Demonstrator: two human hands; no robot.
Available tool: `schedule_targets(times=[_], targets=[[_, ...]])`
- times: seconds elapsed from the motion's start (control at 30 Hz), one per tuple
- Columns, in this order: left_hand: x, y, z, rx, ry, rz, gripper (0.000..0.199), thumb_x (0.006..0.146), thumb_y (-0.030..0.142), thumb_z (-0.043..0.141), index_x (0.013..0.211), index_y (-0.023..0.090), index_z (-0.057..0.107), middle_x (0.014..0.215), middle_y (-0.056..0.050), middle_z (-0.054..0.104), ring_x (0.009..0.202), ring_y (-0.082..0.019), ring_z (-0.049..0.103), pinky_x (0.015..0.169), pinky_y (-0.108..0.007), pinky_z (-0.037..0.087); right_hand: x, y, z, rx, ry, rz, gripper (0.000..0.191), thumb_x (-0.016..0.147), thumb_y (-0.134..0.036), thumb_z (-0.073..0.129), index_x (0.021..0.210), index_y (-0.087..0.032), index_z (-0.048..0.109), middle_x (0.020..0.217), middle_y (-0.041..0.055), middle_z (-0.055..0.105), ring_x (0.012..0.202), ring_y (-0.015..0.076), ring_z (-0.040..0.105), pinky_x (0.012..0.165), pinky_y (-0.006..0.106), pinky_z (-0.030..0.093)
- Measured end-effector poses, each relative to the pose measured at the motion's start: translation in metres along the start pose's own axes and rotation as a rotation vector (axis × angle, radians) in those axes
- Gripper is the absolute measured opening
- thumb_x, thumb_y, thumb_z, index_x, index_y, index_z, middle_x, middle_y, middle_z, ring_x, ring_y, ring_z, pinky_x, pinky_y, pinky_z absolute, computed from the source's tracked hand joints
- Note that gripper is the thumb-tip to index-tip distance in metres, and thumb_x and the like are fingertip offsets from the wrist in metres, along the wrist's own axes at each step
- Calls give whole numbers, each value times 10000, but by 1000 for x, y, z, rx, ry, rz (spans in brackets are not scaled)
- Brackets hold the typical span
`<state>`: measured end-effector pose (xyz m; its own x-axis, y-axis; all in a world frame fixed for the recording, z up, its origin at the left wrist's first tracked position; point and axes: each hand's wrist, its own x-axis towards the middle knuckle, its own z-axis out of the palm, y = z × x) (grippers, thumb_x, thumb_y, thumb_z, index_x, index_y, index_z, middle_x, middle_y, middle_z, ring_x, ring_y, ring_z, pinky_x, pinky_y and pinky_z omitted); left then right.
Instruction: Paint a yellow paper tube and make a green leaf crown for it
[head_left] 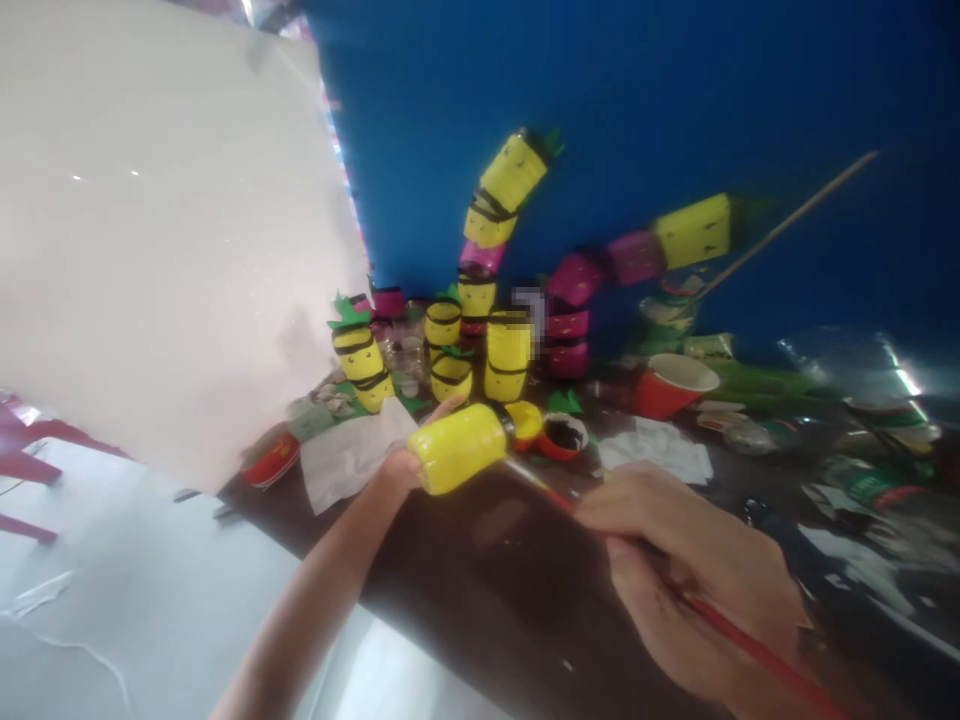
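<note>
My left hand grips a yellow-painted plastic bottle piece from its left end; most of the fingers are behind it. The piece lies sideways above the table, with a black band round its right end. Between the fingers and thumb of my right hand is a red-handled paintbrush, its tip close to the bottle's banded end; whether they touch I cannot tell. Just beyond stand a cup of yellow paint and a small red cup with black paint.
Stacked yellow pineapple-like bottle pieces and magenta ones stand at the back by the blue wall. White paper, a red cup, a tipped red cup and plastic bottles crowd the dark table.
</note>
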<state>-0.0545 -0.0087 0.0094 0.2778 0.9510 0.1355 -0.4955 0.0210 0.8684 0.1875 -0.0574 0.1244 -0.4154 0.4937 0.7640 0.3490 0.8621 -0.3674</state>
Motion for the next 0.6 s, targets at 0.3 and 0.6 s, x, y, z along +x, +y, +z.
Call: schedule_targets(times=[0.3,0.6], targets=[[2,-2,0,-158,65,76,682,340,545,756,937,247,617,884,-30,677,924,-291,614,821,-412,477,3,-5,3,-14,23,7,191,722,-39,453,740,-209,536,632,-7,586,602,144,581,633,311,476],[0,-5,-7,-278,113,42,836,356,636,717,1061,204,592,1001,-58,660,1107,-315,518,986,-464,367,-2,-2,31,-103,37,-125,297,738,-19,514,988,-176,549,857,62,666,765,163,626,743,341,504]])
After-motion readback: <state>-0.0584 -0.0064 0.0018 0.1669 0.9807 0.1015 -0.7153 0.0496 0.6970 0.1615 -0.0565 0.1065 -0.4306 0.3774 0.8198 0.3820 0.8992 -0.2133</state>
